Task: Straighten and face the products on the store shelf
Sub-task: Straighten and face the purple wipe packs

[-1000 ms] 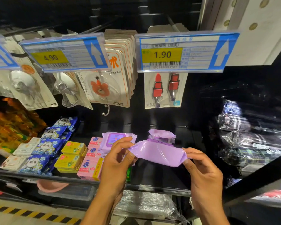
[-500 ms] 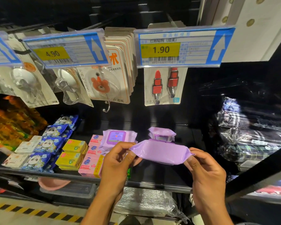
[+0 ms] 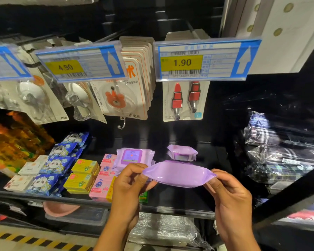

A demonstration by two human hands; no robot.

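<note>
A purple wipes pack hangs level above the black shelf, its plain side toward me. My left hand pinches its left end and my right hand pinches its right end. Behind it on the shelf a second purple wipes pack stands with its label facing out. A third, smaller one lies further back to the right.
Pink soap boxes, yellow soap boxes and blue panda packs fill the shelf's left side. Carded hooks and price tags hang overhead. Plastic-wrapped goods sit at the right.
Both hands have kept their hold on the pack and it has tilted slightly flatter. The view has shifted a little; nothing on the shelf has moved.
</note>
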